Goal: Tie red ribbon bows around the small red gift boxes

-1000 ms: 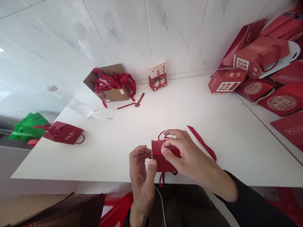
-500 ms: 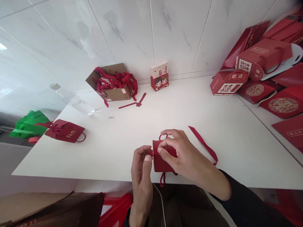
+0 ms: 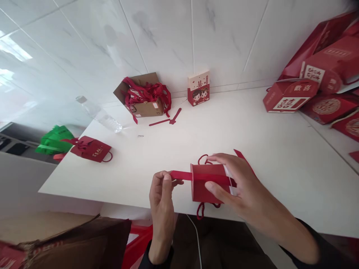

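Note:
Between my hands a small red gift box (image 3: pixel 206 192) lies on its side near the table's front edge, with twisted red cord handles (image 3: pixel 201 212) sticking out front and back. A red ribbon (image 3: pixel 181 175) runs across its upper face and out past the left end. My left hand (image 3: pixel 164 190) pinches the ribbon's left end between thumb and fingers. Around the box's right end my right hand (image 3: pixel 238 179) is wrapped, its thumb on the near upper face and its fingers toward the far side. Beyond that hand the ribbon's other end shows on the table, partly hidden.
A cardboard box of red ribbons (image 3: pixel 147 108) and a picture box (image 3: pixel 199 93) stand by the wall. Left are a water bottle (image 3: pixel 101 116) and a red ribboned bag (image 3: pixel 94 148). Red gift boxes (image 3: pixel 291 99) pile up at right. A clip (image 3: pixel 140 136) lies mid-table.
My left hand has drawn the ribbon out leftward from the box. My right hand has shifted from the box's top to its right end, uncovering the ribbon. The view has turned slightly left.

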Motion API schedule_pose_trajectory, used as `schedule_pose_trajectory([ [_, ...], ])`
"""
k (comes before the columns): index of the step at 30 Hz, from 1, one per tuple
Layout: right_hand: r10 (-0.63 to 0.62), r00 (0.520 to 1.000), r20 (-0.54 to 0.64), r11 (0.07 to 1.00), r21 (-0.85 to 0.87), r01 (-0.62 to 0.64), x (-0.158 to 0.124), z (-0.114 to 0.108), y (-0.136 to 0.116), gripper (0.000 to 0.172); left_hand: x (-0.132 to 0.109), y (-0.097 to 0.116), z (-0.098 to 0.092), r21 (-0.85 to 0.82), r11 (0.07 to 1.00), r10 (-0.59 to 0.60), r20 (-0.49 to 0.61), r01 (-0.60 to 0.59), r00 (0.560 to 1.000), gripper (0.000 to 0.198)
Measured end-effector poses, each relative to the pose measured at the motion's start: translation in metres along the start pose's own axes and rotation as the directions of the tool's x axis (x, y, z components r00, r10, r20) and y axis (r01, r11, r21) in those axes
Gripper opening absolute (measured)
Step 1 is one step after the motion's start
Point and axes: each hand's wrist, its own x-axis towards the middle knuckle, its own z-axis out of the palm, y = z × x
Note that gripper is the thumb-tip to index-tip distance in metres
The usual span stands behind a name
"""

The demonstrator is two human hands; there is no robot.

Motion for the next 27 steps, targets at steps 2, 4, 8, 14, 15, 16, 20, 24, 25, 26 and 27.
schedule_pose_trajectory([
  [2, 0.054, 0.999, 0.009, 0.999, -0.004, -0.054, -0.007, -0.003, 0.008, 0.052, 0.010, 0.001, -0.012, 0.003, 1.000, 0.002, -0.064, -0.002, 0.998, 0.024],
  [4, 0.114, 0.993, 0.020, 0.993, -0.005, -0.114, -0.013, -0.007, 0.014, 0.058, 0.023, 0.001, -0.027, 0.031, 1.000, 0.006, -0.139, -0.001, 0.990, 0.027],
  [8, 0.246, 0.969, -0.009, 0.969, 0.030, -0.245, -0.024, -0.015, 0.023, 0.056, 0.051, -0.003, -0.059, 0.126, 0.991, -0.013, -0.263, 0.048, 0.965, 0.028],
  [14, 0.276, 0.961, -0.005, 0.953, 0.136, -0.272, -0.031, -0.025, 0.029, 0.047, 0.066, -0.007, -0.080, 0.314, 0.945, 0.041, -0.394, 0.092, 0.918, 0.029],
  [15, 0.294, 0.956, -0.010, 0.946, 0.144, -0.290, -0.032, -0.026, 0.030, 0.046, 0.062, -0.005, -0.078, 0.356, 0.931, 0.085, -0.414, 0.075, 0.906, 0.029],
  [16, 0.315, 0.949, -0.009, 0.940, 0.144, -0.310, -0.032, -0.027, 0.030, 0.046, 0.056, -0.002, -0.074, 0.398, 0.915, 0.129, -0.427, 0.058, 0.895, 0.027],
  [20, 0.348, 0.935, 0.066, 0.924, 0.143, -0.354, -0.031, -0.029, 0.030, 0.042, 0.018, 0.015, -0.044, 0.504, 0.862, 0.028, -0.139, 0.047, 0.990, 0.040],
  [24, 0.345, 0.925, 0.158, 0.913, 0.174, -0.369, -0.030, -0.029, 0.026, 0.039, -0.010, 0.020, -0.013, 0.529, 0.841, -0.220, 0.143, 0.113, 0.965, 0.057],
  [25, 0.344, 0.920, 0.189, 0.911, 0.168, -0.376, -0.029, -0.029, 0.026, 0.038, -0.012, 0.018, -0.008, 0.528, 0.840, -0.220, 0.124, 0.123, 0.968, 0.053],
  [26, 0.344, 0.915, 0.211, 0.910, 0.165, -0.381, -0.029, -0.029, 0.025, 0.038, -0.013, 0.015, -0.004, 0.506, 0.853, -0.210, 0.101, 0.132, 0.972, 0.049],
  [27, 0.347, 0.912, 0.221, 0.908, 0.165, -0.385, -0.029, -0.029, 0.026, 0.038, -0.013, 0.012, -0.001, 0.462, 0.876, -0.200, 0.089, 0.138, 0.976, 0.046],
])
